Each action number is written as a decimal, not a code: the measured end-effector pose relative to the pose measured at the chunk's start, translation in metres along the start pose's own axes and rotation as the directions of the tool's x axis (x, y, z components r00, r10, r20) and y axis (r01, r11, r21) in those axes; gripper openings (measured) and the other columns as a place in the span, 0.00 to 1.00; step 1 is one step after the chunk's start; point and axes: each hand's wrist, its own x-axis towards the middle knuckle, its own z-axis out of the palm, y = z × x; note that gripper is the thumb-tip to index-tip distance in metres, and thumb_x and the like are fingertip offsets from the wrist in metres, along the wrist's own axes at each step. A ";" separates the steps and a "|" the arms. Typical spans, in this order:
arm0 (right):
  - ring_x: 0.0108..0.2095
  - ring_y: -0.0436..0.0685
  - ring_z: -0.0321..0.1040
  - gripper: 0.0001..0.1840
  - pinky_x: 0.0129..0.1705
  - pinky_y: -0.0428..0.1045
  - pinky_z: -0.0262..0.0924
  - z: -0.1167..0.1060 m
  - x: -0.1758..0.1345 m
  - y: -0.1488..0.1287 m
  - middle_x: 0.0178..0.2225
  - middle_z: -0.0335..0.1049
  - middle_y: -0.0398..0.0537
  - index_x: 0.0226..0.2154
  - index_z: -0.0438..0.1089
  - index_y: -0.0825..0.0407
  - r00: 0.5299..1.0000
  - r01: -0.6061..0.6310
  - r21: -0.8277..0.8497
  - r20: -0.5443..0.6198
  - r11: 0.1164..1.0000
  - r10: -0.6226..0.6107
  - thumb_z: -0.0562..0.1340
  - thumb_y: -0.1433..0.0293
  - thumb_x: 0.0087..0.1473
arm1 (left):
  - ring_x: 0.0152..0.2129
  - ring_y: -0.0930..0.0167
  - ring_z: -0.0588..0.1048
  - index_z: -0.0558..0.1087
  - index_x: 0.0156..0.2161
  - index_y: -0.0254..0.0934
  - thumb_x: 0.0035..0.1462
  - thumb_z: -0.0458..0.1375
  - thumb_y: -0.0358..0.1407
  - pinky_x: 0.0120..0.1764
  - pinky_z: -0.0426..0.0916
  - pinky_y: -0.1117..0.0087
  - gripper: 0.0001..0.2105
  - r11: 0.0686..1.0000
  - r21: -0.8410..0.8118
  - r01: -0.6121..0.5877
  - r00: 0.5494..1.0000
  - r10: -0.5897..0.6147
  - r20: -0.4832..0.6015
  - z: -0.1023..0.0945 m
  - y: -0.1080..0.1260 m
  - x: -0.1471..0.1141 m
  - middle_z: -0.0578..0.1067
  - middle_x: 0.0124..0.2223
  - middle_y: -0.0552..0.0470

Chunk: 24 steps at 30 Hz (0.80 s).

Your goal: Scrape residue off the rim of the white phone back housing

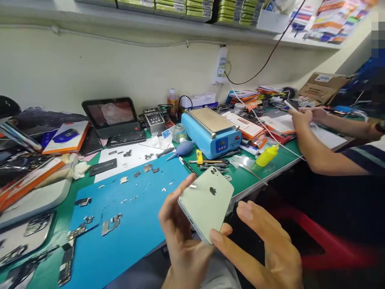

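Note:
A pale green smartphone (207, 202), its back turned up with two camera lenses and a dark apple logo, is held tilted in front of the blue mat. My left hand (180, 237) is closed round it from beneath, thumb side along the left edge and a fingertip showing at the right edge. One digit of my right hand (267, 249) touches the phone's lower right corner, while its other fingers reach out apart from it. On the blue work mat (144, 224) lie small phone parts, among them a flex cable piece (111, 224) and a narrow circuit board (67, 257).
Behind the phone stands a blue heating machine (210, 136) with a flat metal top. Near it lie a blower bulb (183, 148), screwdrivers (213, 165) and a yellow bottle (267, 155). A disassembled phone (27, 237) sits left. At right, another person's hands (303, 116) hold a device.

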 end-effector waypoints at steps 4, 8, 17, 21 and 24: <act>0.74 0.58 0.65 0.26 0.79 0.56 0.64 0.005 0.010 -0.003 0.73 0.63 0.42 0.68 0.75 0.32 0.995 -0.001 0.050 0.096 0.999 -0.004 0.65 0.72 0.75 | 0.68 0.59 0.79 0.70 0.71 0.47 0.48 0.85 0.35 0.67 0.79 0.62 0.48 0.996 -0.024 -0.089 0.995 0.090 0.032 -0.005 0.000 0.001 0.79 0.70 0.46; 0.76 0.61 0.62 0.20 0.81 0.60 0.61 0.007 0.015 -0.006 0.75 0.62 0.46 0.67 0.77 0.38 0.997 -0.045 0.082 0.070 0.996 0.040 0.65 0.63 0.77 | 0.67 0.58 0.79 0.69 0.72 0.47 0.48 0.85 0.34 0.69 0.79 0.60 0.49 0.995 -0.024 -0.097 0.994 0.098 0.043 -0.009 -0.002 0.004 0.78 0.70 0.47; 0.69 0.61 0.69 0.23 0.80 0.59 0.60 0.003 0.002 0.004 0.64 0.69 0.48 0.62 0.80 0.37 0.993 -0.099 0.210 0.080 0.973 0.084 0.56 0.49 0.80 | 0.70 0.61 0.76 0.67 0.74 0.48 0.51 0.83 0.29 0.71 0.76 0.60 0.49 0.996 -0.020 -0.089 0.989 0.091 0.118 -0.006 -0.004 0.001 0.76 0.72 0.50; 0.73 0.66 0.65 0.28 0.81 0.64 0.56 0.003 0.007 -0.012 0.68 0.65 0.51 0.62 0.79 0.42 0.974 -0.228 0.280 0.067 0.933 0.218 0.53 0.45 0.80 | 0.71 0.59 0.75 0.67 0.74 0.45 0.50 0.83 0.27 0.73 0.74 0.59 0.50 0.994 -0.003 -0.108 0.987 0.107 0.124 -0.004 -0.002 -0.001 0.75 0.73 0.48; 0.76 0.66 0.62 0.32 0.81 0.64 0.58 -0.002 0.012 -0.018 0.72 0.62 0.53 0.65 0.76 0.43 0.968 -0.246 0.269 0.109 0.931 0.224 0.51 0.43 0.80 | 0.71 0.58 0.75 0.67 0.74 0.44 0.50 0.83 0.28 0.73 0.74 0.57 0.49 0.991 0.038 -0.127 0.985 0.121 0.126 -0.004 0.003 -0.002 0.75 0.73 0.46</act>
